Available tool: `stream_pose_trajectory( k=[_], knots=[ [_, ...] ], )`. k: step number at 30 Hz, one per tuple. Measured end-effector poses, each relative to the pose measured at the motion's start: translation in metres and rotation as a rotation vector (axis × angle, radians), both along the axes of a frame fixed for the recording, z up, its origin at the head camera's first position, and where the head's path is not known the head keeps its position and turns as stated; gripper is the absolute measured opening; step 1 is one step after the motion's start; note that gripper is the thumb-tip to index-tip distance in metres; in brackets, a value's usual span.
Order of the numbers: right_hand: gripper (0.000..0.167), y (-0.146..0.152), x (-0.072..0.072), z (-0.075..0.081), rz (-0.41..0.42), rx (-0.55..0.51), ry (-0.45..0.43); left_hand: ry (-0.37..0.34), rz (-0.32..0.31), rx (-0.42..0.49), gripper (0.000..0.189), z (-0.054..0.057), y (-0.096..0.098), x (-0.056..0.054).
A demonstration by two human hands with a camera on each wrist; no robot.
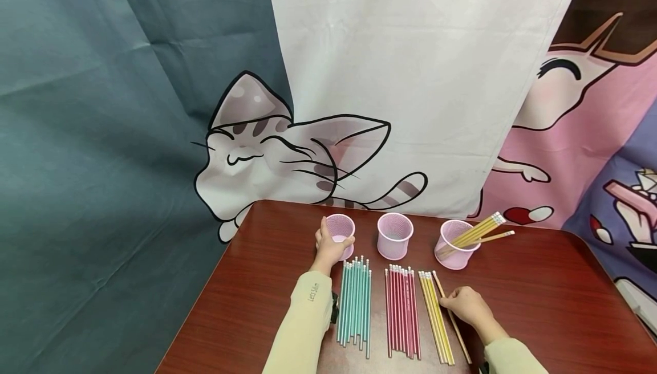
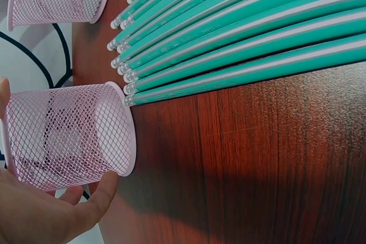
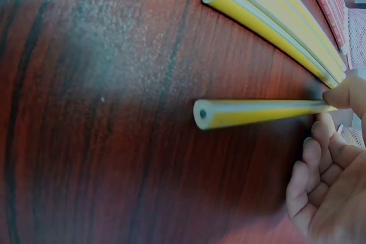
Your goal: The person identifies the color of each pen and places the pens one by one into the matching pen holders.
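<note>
My left hand [image 1: 327, 247] holds the leftmost pink mesh pencil cup [image 2: 63, 135], fingers spread about its side. Nothing shows inside this cup. Between thumb and fingertips, my right hand [image 1: 469, 307] pinches a single yellow pencil [image 3: 257, 111], which lies slanted just right of a row of yellow pencils [image 1: 435, 320]. Its unsharpened end points toward the near side of the table. Teal pencils [image 1: 354, 303] lie side by side below the left cup, and dark pink pencils [image 1: 402, 311] lie between the teal and yellow rows.
A second pink mesh cup [image 1: 394, 251] stands in the middle of the back row. The right-hand mesh cup [image 1: 451, 257] holds several yellow pencils leaning right, eraser ends up. All stand on a dark red wooden table [image 1: 246, 283], with a printed cat curtain [image 1: 410, 77] behind its back edge.
</note>
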State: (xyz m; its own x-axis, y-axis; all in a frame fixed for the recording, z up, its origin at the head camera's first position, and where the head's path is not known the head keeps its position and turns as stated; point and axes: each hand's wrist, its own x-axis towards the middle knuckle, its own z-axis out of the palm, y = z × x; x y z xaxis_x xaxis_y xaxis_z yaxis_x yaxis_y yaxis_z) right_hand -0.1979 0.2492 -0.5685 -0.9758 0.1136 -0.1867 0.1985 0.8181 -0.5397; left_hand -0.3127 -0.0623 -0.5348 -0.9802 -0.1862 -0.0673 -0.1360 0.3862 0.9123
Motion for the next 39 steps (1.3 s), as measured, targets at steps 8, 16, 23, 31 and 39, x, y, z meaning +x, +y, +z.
stream_pose_trajectory(
  k=[8, 16, 23, 31, 39],
  knots=[
    [0.017, 0.01, 0.003, 0.001, -0.008, -0.185, 0.051, -0.016, 0.003, 0.007, 0.102, -0.001, 0.0, 0.0],
    [0.009, 0.02, -0.002, 0.027, 0.005, -0.306, 0.123, -0.01, 0.0, 0.007, 0.102, 0.0, 0.0, 0.0],
    [0.01, 0.022, -0.008, 0.048, 0.009, -0.371, 0.216, -0.012, -0.003, 0.014, 0.102, -0.002, 0.0, 0.0],
    [0.007, 0.029, -0.013, 0.058, 0.016, -0.451, 0.305, -0.01, -0.002, 0.012, 0.102, -0.002, -0.001, 0.0],
    [0.012, 0.04, -0.015, 0.064, -0.006, -0.557, 0.369, -0.005, -0.004, 0.011, 0.102, -0.001, -0.001, 0.0]
  ],
)
